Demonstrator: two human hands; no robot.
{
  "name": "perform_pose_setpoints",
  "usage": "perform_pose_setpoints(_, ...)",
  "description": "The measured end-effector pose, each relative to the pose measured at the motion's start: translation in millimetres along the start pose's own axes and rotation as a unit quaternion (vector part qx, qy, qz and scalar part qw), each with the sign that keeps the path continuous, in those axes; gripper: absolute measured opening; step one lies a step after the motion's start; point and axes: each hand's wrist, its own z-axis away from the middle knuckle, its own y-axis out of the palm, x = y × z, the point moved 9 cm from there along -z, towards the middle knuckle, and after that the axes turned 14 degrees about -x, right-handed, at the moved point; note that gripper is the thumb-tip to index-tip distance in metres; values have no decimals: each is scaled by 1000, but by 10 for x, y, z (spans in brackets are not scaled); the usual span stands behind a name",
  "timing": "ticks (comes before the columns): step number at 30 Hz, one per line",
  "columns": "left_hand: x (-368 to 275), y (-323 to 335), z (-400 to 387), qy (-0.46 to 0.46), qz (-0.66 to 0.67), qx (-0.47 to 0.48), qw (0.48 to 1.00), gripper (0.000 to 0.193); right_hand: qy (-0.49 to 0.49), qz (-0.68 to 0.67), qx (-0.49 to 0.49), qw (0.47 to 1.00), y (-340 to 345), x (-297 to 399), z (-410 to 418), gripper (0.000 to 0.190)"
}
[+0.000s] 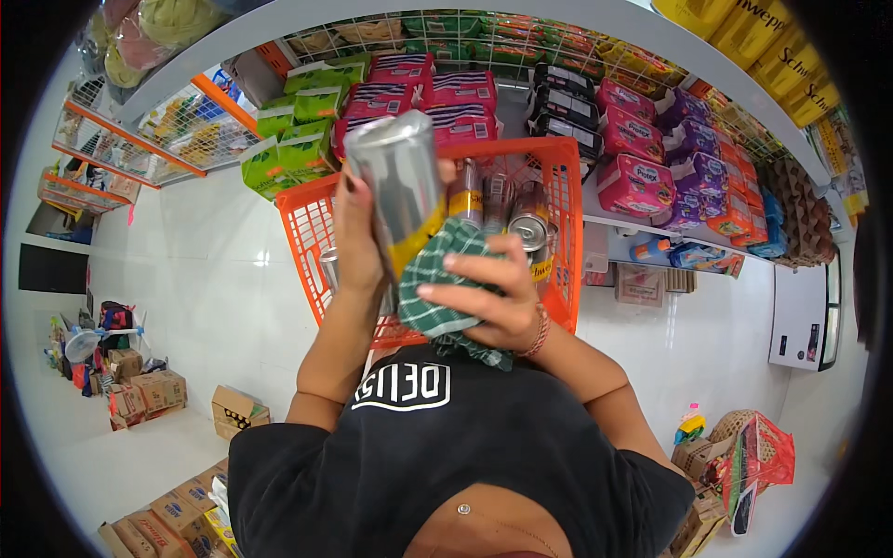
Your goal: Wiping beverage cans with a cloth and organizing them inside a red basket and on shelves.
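Note:
My left hand (361,237) is closed around a silver drink can (401,181) with a yellow band, held tilted above an orange plastic basket (572,279). A green checked cloth (439,279) is bunched in my right hand (488,289) and pressed against the can's lower end. Inside the basket are several more cans, among them an upright can (466,195) with a yellow band and one can (530,220) whose lid faces me. The far side of the held can is hidden.
Beyond the basket, a store shelf carries green packs (307,146), pink packs (635,185) and purple packs (698,157). Yellow cans (788,52) stand at upper right. Cardboard boxes (160,390) are on the floor at left, and an open carton (239,411) sits closer to me.

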Motion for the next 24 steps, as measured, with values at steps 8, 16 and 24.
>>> perform_pose_setpoints(8,-98,307,187,4,14,27,1000,83,44,6,-52,998,-90,-228,-412,42)
perform_pose_setpoints(16,-126,80,64,-1,-23,13,1000,96,-61,-12,-18,998,96,83,-121,40)
perform_pose_setpoints(24,119,-88,172,-22,26,-106,994,52,26,15,-78,996,-115,-334,-617,42)
